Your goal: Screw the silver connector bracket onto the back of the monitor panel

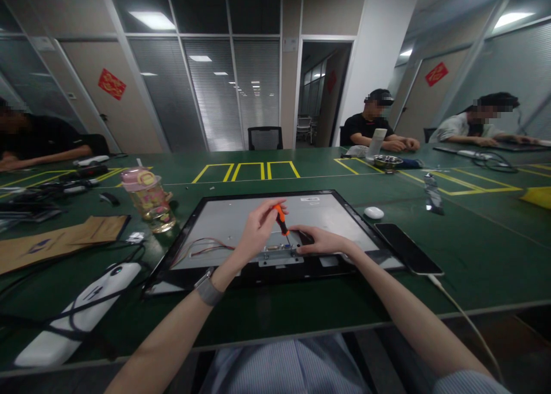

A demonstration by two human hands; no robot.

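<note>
A flat display panel (219, 210) with a grey metal back and black frame lies on the green table in front of me. My left hand (260, 221) grips an orange and black screwdriver (282, 219) by its handle. The screwdriver tilts, its shaft pointing down at a small metal bracket with connector ports (275, 248) near the panel's close edge. My right hand (318, 240) is closed beside the tip, at the bracket's right end; what its fingers hold, if anything, is hidden. Thin coloured wires (206, 244) run across the panel's left part.
Left of the panel stand a pink-lidded bottle (148, 199), a brown paper bag (64, 239) and a white device with black cables (81, 313). To the right lie a charging phone (407, 248) and a white earbud case (373, 212). Several people sit around the table.
</note>
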